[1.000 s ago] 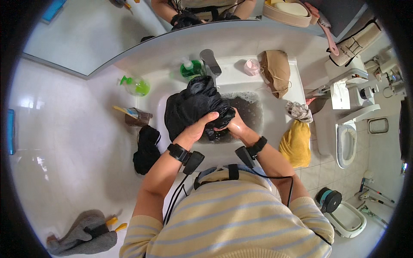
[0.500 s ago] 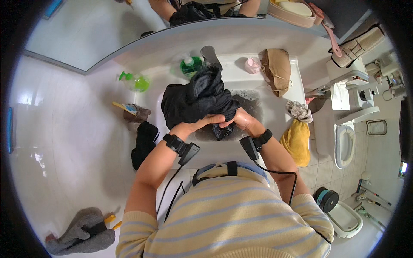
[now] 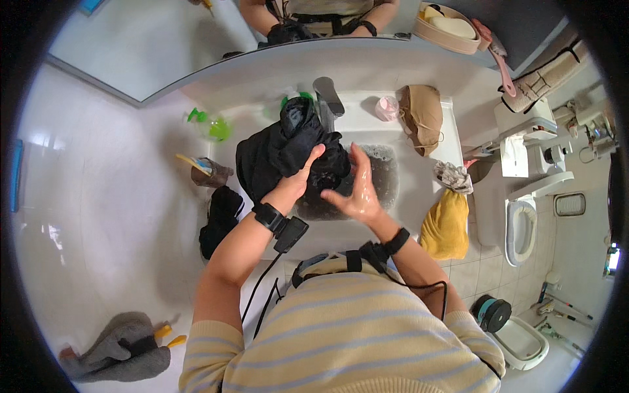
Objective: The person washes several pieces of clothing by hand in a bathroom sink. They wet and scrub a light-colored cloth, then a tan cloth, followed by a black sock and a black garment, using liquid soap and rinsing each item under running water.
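A bulky, wet-looking black garment (image 3: 278, 147) is bunched over the left side of the white sink (image 3: 367, 98). My left hand (image 3: 300, 180) grips its near right side, thumb along the cloth and the other fingers hidden under it. Part of the garment hangs into the grey, sudsy water (image 3: 383, 180) in the basin. My right hand (image 3: 359, 196), wet and glistening, is open over the water, thumb and fingers apart, just right of the cloth. Behind the garment stands the grey faucet (image 3: 329, 97).
Green soap bottles, one a pump bottle (image 3: 218, 128), and a brown cup (image 3: 213, 173) stand left. Black cloth (image 3: 221, 223) lies on the left rim. A pink jar (image 3: 386, 109), brown pouch (image 3: 421, 118), and yellow cloth (image 3: 445, 226) are right. A mirror (image 3: 164, 46) hangs beyond.
My right hand has let go of the black garment and opened, its fingers now spread over the water. My left hand and the garment have shifted slightly left, uncovering the faucet more.
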Tool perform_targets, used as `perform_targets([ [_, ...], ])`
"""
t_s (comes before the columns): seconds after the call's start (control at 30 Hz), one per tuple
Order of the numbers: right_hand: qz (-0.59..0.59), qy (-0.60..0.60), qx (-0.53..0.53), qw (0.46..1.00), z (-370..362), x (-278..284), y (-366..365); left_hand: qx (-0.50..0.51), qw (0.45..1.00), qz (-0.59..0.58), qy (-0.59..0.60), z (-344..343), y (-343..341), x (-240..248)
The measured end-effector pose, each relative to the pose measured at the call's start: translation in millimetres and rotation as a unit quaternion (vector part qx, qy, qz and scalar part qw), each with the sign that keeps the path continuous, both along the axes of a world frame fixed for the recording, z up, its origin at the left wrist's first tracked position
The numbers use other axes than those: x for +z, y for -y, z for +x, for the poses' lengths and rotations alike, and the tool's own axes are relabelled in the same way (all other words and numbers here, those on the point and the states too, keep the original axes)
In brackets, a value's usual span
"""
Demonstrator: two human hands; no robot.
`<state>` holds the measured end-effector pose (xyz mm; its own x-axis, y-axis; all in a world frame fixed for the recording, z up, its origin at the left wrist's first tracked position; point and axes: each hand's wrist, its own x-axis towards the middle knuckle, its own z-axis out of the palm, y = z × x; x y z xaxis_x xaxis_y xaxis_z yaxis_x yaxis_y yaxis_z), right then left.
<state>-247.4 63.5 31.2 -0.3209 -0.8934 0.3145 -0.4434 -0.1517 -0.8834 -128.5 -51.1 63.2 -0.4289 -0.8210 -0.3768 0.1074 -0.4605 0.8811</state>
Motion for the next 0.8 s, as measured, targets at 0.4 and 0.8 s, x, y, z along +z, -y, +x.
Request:
perform_targets([
  [0.4,0.040,0.148,-0.046,0.987,20,-15,33,-0.053,0.995,-0.072,-0.039,5,-16,6],
  [0.8,0.234,0.486,0.196,0.819,-6,12,22,-0.187,0.978,-0.084,-0.044,25,1,-15],
])
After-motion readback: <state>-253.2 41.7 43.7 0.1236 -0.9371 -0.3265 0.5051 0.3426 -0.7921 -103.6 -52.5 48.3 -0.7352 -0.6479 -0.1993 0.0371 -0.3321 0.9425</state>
